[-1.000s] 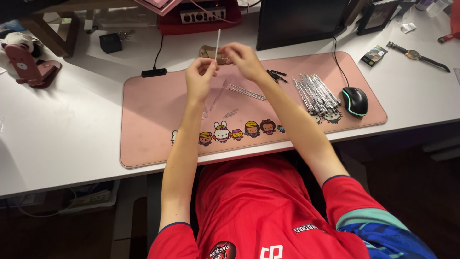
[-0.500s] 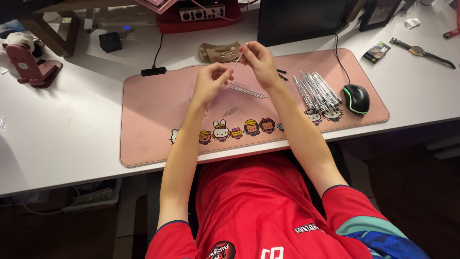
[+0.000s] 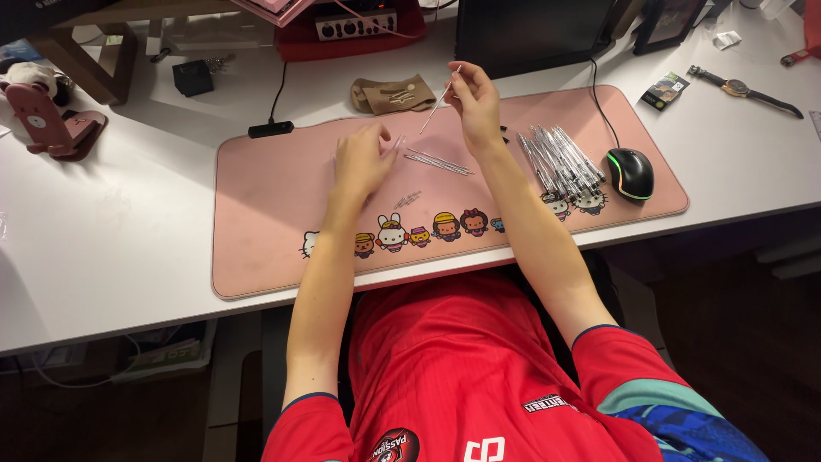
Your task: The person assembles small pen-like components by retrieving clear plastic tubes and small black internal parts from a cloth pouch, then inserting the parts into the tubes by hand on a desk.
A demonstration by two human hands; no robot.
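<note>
My right hand (image 3: 475,103) is raised above the far edge of the pink desk mat (image 3: 265,222) and pinches a thin pale rod (image 3: 438,101) that slants down to the left. My left hand (image 3: 361,158) lies low on the mat, fingers curled, with its fingertips at a small clear piece (image 3: 397,141). I cannot tell whether it grips that piece. A few thin rods (image 3: 436,161) lie on the mat between my hands. Tiny spring-like bits (image 3: 409,198) lie nearer to me.
A heap of clear pen-like tubes (image 3: 560,158) lies on the mat's right side beside a black mouse (image 3: 630,173). A tan pouch (image 3: 393,92), a dark monitor base (image 3: 534,34), a wristwatch (image 3: 744,90) and a pink phone stand (image 3: 51,120) sit on the white desk (image 3: 103,231).
My left hand has dropped from beside the rod down onto the mat. My right hand still holds the rod up, now tilted more to the left.
</note>
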